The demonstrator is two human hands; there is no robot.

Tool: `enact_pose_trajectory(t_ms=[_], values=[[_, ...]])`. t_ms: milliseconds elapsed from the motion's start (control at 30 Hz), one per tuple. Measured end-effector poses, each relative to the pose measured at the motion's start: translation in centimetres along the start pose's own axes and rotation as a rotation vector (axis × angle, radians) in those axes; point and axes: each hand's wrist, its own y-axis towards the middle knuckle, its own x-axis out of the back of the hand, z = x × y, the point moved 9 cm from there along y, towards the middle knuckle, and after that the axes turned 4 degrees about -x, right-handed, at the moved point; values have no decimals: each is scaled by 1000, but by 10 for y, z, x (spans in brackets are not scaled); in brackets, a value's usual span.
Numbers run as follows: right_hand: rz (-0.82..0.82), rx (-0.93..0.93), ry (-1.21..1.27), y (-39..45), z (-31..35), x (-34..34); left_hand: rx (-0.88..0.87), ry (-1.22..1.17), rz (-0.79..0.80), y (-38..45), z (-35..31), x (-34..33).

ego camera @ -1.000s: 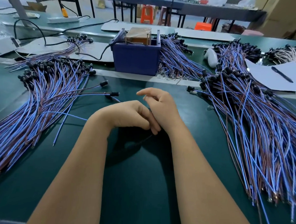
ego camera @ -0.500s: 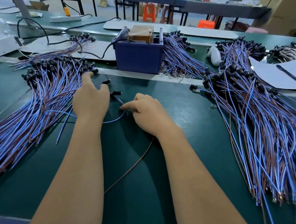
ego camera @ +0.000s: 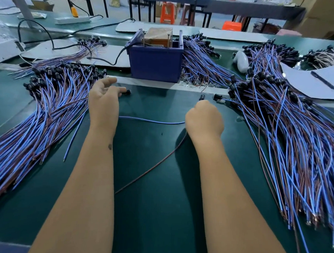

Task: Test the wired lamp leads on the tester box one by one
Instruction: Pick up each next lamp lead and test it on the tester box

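since a second ago the hands have split apart: they were bunched together mid-table, now the left hand (ego camera: pixel 103 103) is out by the left pile (ego camera: pixel 40 110) and the right hand (ego camera: pixel 204 121) has swung over toward the right pile (ego camera: pixel 294 134).

left hand: fingers loosely spread, tips at a black lamp holder (ego camera: pixel 128 91) just off the pile's inner edge; can't tell if it's pinched or only touched. right hand: curled into a fist around a lead (ego camera: pixel 153 121), its black holder (ego camera: pixel 201 97) poking out above the knuckles. its blue wire runs across the table between the two hands, its brown wire (ego camera: pixel 151 169) trails back toward the near edge.

tester box (ego camera: pixel 155 63), blue, sits at the far edge, centre, between the two piles, cable out its left side. contacts on top are too small to make out.

my read: one lead in hand, not yet on the box. to do the step clean:
- take one lead only, tug it clear so neighbours don't drag
- gather both bare ends, keep blue and brown apart so they don't short
- land each end on its own contact, watch the lamp
- drop tested ones on a single side, don't mix piles
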Motion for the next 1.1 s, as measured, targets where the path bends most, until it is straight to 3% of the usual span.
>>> enact_pose_trajectory(t_ms=[133,267,333,467,533,600,733,867,1000,1100], values=[[90,118,-40,4,2,-7,14,2,28,0,3,-3],[49,181,-64,6,2,-4,1,1,33,-3,1,-7],[15,189,-62,8,0,-1,-17,-113,80,-5,-6,-11],[-47,240,-253,5,9,-2,143,-693,427,-16,-20,-43],[-61,276,-342,2,19,-5,195,-686,638,-29,-25,-59],[2,286,-295,-2,25,-10,219,-550,727,-37,-18,-71],[252,305,72,-16,38,-24,213,-120,451,-25,6,-67],[171,328,182,-16,43,-15,-93,324,254,-15,3,-48],[160,319,207,-11,36,-14,-257,450,3,-12,-16,-25],[272,404,137,-23,48,-24,-215,390,-90,-10,-17,-12]])
